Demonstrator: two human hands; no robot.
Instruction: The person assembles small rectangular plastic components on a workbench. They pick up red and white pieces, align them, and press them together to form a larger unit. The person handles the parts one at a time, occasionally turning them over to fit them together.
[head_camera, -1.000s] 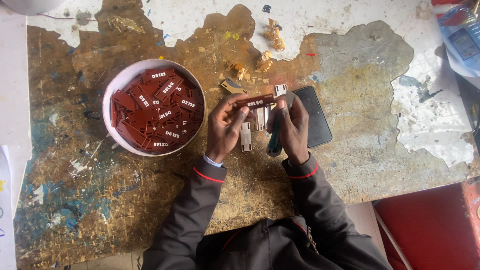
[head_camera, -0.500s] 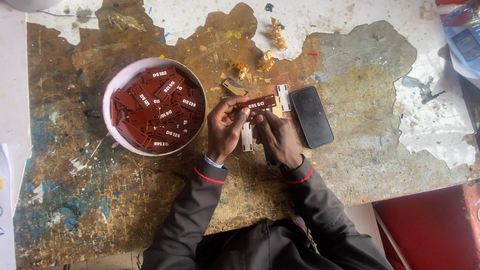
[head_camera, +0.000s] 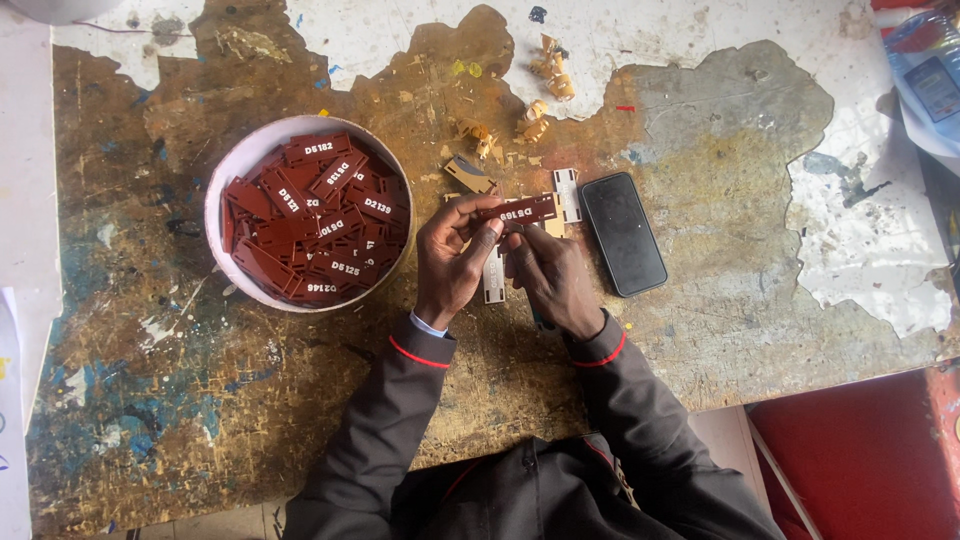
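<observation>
1 bowl of red tags, 1 phone, 2 hands

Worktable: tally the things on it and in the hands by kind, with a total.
White round bowl: 1
Dark red tags heaped in the bowl: too overlapped to count, taken as 1 heap
Dark red tag held by left hand and right hand: 1
Black phone: 1
White strips: at least 2
Total: 6 at least

Maroon tags; dark phone screen
</observation>
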